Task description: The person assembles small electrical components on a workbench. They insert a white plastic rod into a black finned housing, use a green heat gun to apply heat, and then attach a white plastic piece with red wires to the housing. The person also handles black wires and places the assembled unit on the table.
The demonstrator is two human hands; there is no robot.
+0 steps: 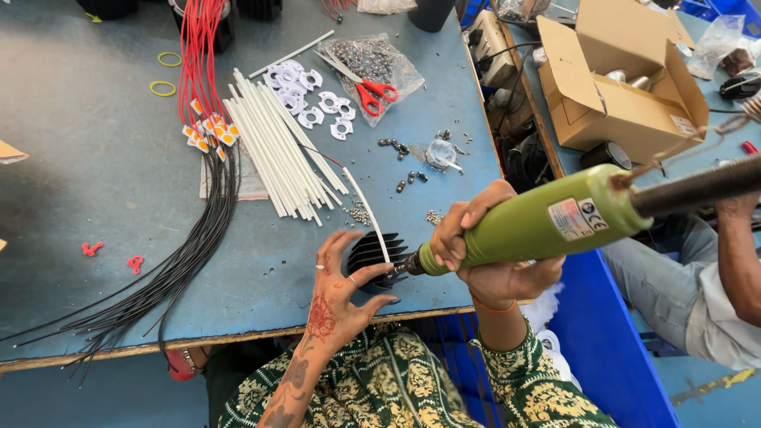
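Right hand wrapped tight around green electric screwdriver, bit at 9 o'clock into black finned heat sink near the desk front edge. Left hand half open, fingers steadying the sink. Looks rigid, fins sharp; grip the outer rim. White tubes at 12 o'clock.
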